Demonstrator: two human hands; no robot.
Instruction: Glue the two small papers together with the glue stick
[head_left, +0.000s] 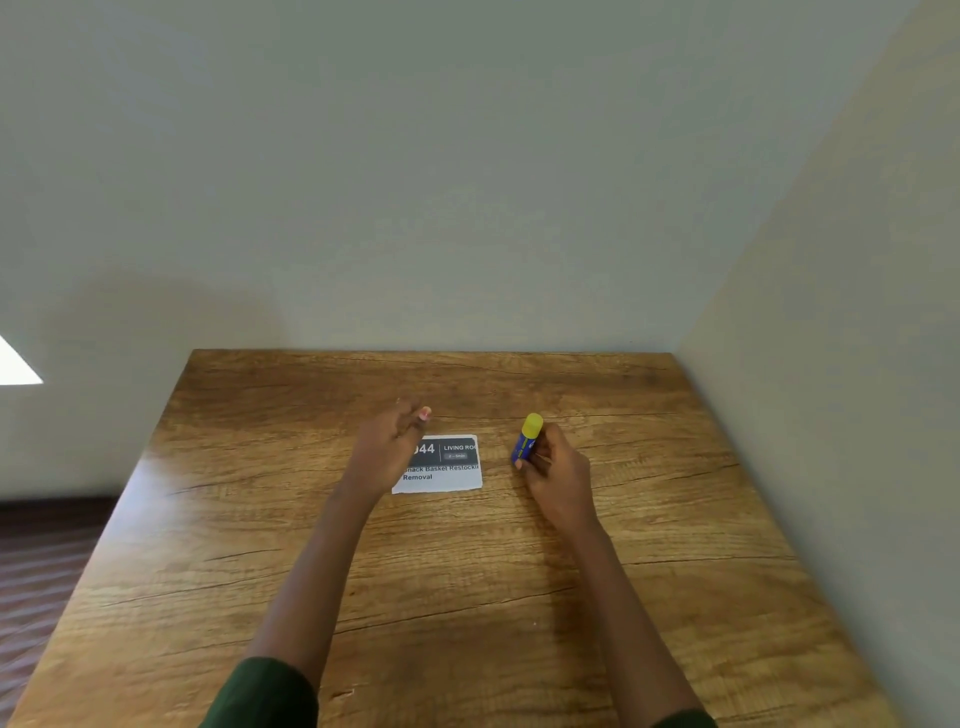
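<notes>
A small white paper (447, 475) with a dark printed header lies flat on the wooden table (467, 597), near its middle. Only one sheet shows; I cannot tell whether a second lies under it. My left hand (387, 447) hovers over the paper's left edge, blurred, fingers loosely apart, holding nothing. My right hand (556, 470) is just right of the paper, closed around a blue glue stick (527, 439). The stick stands nearly upright with its yellow cap on top.
The table stands in a corner, with pale walls close behind it and along its right side. Its left edge drops to a dark wooden floor (41, 561). Dark green sleeves show at the bottom edge.
</notes>
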